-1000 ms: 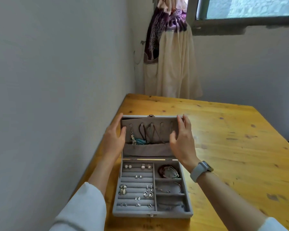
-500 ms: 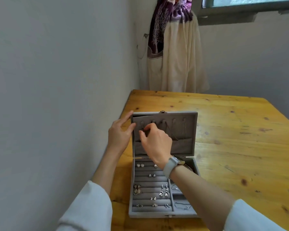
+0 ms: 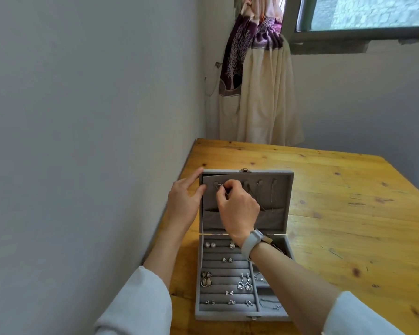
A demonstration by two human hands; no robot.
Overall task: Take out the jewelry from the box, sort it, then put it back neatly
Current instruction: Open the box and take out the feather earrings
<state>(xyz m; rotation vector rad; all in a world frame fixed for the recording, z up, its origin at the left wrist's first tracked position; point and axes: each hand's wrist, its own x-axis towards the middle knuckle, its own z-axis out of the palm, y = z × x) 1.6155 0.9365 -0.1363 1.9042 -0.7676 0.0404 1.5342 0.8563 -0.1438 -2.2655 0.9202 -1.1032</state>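
A grey jewelry box (image 3: 242, 313) sits open on a wooden table (image 3: 344, 213), near the table's left edge and close to the wall (image 3: 82, 117). Its lid (image 3: 281, 189) stands up at the far side. The left hand (image 3: 183, 201) rests on the left edge of the lid, with its fingers nearly straight, and it grips nothing. The right hand (image 3: 237, 209) is up against the inside of the lid, near the left hooks. Its fingers are curled, and the fingertips pinch a small silver piece (image 3: 219, 185) that hangs there. What kind of piece it is I cannot tell. Thin chains (image 3: 273, 197) hang from hooks on the right part of the lid. A pale watch (image 3: 250, 243) is on the right wrist. In the near part of the box, small earrings (image 3: 228, 259) sit in soft grey rows on the left. Two bigger sparkly earrings (image 3: 244, 284) lie near the middle wall. A thin chain (image 3: 270, 305) lies in a small space on the right. At the far left corner of the room, a cream and purple curtain (image 3: 259, 93) hangs by a window (image 3: 363, 15).
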